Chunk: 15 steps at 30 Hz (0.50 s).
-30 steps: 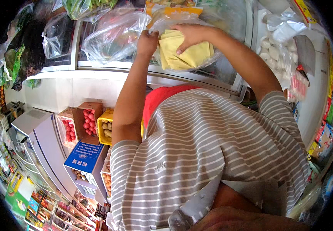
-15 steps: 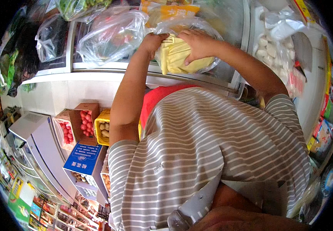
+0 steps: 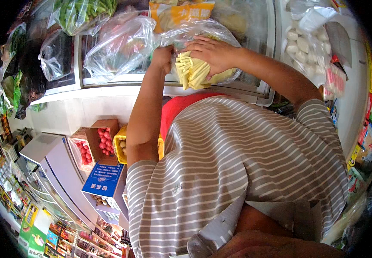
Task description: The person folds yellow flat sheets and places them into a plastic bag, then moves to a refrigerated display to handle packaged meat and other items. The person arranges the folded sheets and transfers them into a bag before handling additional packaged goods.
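Observation:
A bundle of pale-yellow folded sheets [image 3: 192,71], much like tofu skin, bulges out of a clear plastic bag [image 3: 229,38] on the glass-topped white cabinet. Across the top of the bundle lies my right hand [image 3: 215,55], its fingers over the far side and its thumb on the near side, gripping it. At the bundle's left, my left hand [image 3: 163,58] is closed in a fist by the edge of the bag; the bag's film seems caught in it, though the fingertips are hidden.
Left of the bundle rests another clear bag [image 3: 121,49]; beyond are an orange-and-clear packet [image 3: 186,15] and bagged green vegetables [image 3: 82,15]. White pieces in a bag [image 3: 304,47] lie at right. Boxes of red round items [image 3: 104,142] and a blue carton [image 3: 102,178] stand lower left.
My left hand has come off the sheets' edge and closed into a fist at the bag's side. The sheets' folded ends have fanned out and tilted toward me under my right hand.

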Available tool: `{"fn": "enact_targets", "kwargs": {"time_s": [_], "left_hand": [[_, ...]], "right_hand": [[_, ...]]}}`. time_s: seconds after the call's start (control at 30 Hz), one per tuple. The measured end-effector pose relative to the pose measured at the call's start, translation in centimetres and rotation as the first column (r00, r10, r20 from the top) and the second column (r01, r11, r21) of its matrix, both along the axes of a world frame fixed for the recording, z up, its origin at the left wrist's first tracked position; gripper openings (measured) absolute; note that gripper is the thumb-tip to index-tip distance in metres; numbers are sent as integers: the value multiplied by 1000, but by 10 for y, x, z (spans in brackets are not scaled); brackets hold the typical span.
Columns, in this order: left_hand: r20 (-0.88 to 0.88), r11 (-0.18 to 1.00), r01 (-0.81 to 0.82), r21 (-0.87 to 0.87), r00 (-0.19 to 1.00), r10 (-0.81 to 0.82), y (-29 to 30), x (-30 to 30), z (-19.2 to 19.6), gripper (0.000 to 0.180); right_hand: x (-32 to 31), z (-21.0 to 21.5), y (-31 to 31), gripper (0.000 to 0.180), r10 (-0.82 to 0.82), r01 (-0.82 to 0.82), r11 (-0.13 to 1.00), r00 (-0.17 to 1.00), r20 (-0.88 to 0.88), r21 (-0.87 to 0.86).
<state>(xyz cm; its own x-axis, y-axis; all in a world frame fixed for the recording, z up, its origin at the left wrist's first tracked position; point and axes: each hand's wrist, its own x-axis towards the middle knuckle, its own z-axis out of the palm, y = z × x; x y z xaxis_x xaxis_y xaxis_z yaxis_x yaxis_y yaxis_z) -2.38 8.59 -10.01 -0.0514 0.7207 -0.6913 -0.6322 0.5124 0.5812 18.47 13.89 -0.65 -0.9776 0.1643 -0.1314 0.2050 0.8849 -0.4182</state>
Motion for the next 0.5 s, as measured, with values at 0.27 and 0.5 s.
{"fn": "enact_targets", "kwargs": {"time_s": [0.27,0.5], "left_hand": [[-76,994,40,-97,996,-48,3,-3,-33,9],[-621,913,361,189,764,-173,-20,-10,-2,38]], "right_hand": [[-11,-10,11,101,57,-45,991,994,93,-124],[4,-10,8,76,22,-23,996,1000,-13,-84]]}}
